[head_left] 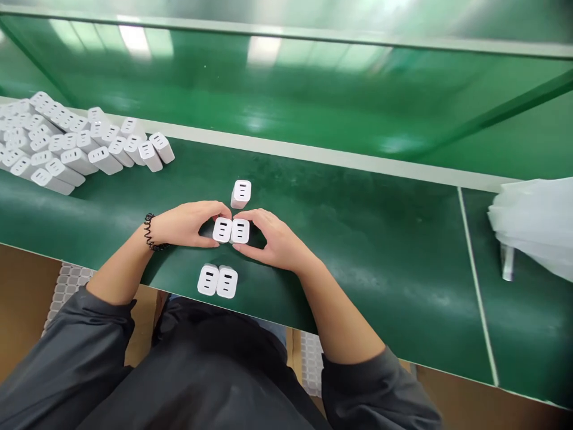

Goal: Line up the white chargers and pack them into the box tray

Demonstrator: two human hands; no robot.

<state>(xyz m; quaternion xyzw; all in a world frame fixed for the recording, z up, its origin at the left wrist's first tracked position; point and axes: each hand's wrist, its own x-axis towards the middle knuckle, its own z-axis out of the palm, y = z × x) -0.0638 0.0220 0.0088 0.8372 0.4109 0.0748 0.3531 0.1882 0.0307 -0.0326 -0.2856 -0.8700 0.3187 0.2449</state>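
Note:
Two white USB chargers stand side by side in the middle of the green surface, port faces up. My left hand (197, 224) grips the left charger (222, 230) between thumb and fingers. Around the right charger (240, 231) my right hand (273, 239) is closed in the same way. Just beyond them another white charger (242, 192) stands by itself. Closer to my body, a pair of chargers (217, 280) sits close together near the front edge. Each shows one wider port and two smaller ones.
A large cluster of white chargers (67, 140) fills the far left of the green table (358, 239). White plastic sheeting (537, 221) lies at the far right, beyond a pale line (477, 280). A glossy green panel (268, 89) rises along the back.

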